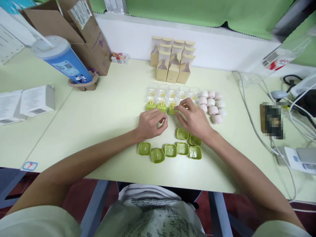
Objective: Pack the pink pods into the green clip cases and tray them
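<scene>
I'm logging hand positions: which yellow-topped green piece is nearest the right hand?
The rightmost green piece, right beside the right hand; the other two sit farther left.

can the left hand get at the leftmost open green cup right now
Probably yes: the left hand is close to the leftmost open green cup, and only tabletop shows between them. The hand is curled, though, so it would likely need to open first.
</scene>
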`<action>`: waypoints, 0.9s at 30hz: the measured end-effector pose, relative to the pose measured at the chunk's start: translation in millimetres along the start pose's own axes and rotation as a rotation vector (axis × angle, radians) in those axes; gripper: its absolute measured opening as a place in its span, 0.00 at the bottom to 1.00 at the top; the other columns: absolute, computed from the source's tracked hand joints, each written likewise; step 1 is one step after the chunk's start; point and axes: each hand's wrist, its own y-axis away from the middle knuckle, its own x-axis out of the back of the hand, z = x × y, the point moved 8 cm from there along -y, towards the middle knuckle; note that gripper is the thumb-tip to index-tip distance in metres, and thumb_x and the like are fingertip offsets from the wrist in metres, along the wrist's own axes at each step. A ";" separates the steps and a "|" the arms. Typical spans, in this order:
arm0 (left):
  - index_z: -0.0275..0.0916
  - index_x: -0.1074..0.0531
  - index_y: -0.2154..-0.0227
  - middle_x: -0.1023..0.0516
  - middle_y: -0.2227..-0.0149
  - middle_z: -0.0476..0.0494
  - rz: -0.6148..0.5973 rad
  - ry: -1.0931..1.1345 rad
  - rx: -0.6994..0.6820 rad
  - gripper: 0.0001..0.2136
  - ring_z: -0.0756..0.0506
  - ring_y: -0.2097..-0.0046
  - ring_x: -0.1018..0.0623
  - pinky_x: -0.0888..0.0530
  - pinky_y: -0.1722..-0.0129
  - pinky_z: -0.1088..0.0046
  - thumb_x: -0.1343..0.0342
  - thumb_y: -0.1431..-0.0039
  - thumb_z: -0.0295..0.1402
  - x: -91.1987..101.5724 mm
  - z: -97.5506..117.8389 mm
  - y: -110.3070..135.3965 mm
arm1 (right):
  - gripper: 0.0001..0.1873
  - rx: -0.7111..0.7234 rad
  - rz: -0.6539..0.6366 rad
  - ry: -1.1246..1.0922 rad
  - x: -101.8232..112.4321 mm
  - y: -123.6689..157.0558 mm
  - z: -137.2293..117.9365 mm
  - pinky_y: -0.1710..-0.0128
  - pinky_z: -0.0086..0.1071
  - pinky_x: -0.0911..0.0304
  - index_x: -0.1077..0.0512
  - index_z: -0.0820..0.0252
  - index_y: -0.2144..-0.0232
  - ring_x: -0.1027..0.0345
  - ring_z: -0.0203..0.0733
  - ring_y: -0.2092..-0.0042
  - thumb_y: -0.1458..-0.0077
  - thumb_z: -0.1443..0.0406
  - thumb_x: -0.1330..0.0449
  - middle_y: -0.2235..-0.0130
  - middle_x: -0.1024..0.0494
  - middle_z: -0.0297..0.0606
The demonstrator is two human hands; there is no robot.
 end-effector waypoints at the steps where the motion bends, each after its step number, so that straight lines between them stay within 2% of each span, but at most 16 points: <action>1: 0.43 0.31 0.70 0.27 0.76 0.52 0.034 -0.012 0.046 0.08 0.47 0.71 0.28 0.35 0.71 0.69 0.43 0.36 0.26 3.0 -3.9 -0.8 | 0.20 0.009 0.000 0.001 -0.4 0.3 -0.4 0.72 0.36 0.43 0.22 0.61 0.47 0.28 0.48 0.58 0.24 0.62 0.51 0.44 0.26 0.53; 6: 0.43 0.33 0.71 0.26 0.73 0.48 0.159 -0.051 0.169 0.09 0.42 0.62 0.31 0.32 0.63 0.63 0.44 0.34 0.28 13.5 -16.7 -2.8 | 0.19 0.058 0.007 -0.023 -4.7 0.9 -2.3 0.69 0.36 0.39 0.21 0.62 0.45 0.25 0.47 0.57 0.24 0.63 0.49 0.43 0.25 0.54; 11: 0.43 0.32 0.70 0.26 0.67 0.45 0.173 -0.067 0.326 0.11 0.39 0.57 0.31 0.30 0.56 0.58 0.42 0.29 0.34 12.4 -37.9 2.8 | 0.19 0.074 0.012 -0.072 -4.7 1.1 -3.3 0.66 0.37 0.34 0.22 0.61 0.43 0.23 0.48 0.54 0.25 0.65 0.49 0.41 0.25 0.55; 14: 0.43 0.31 0.70 0.26 0.65 0.44 0.193 -0.072 0.396 0.11 0.38 0.56 0.30 0.29 0.53 0.57 0.41 0.29 0.35 12.8 -49.3 6.9 | 0.18 0.084 0.011 -0.069 -2.5 1.6 -4.9 0.68 0.37 0.35 0.22 0.61 0.44 0.23 0.48 0.54 0.26 0.65 0.48 0.40 0.26 0.55; 18: 0.42 0.31 0.70 0.27 0.65 0.44 0.191 -0.060 0.432 0.12 0.38 0.55 0.30 0.29 0.53 0.57 0.41 0.29 0.34 11.5 -56.2 9.2 | 0.15 0.094 -0.009 -0.066 -2.7 1.6 -5.6 0.69 0.37 0.37 0.20 0.59 0.50 0.22 0.48 0.53 0.26 0.62 0.47 0.38 0.27 0.53; 27: 0.42 0.30 0.70 0.26 0.65 0.46 0.173 -0.031 0.448 0.09 0.41 0.55 0.29 0.28 0.55 0.60 0.40 0.32 0.30 9.1 -58.0 10.2 | 0.15 0.089 -0.071 -0.055 -10.9 2.2 -3.3 0.67 0.37 0.37 0.21 0.61 0.50 0.23 0.49 0.50 0.25 0.62 0.47 0.38 0.28 0.54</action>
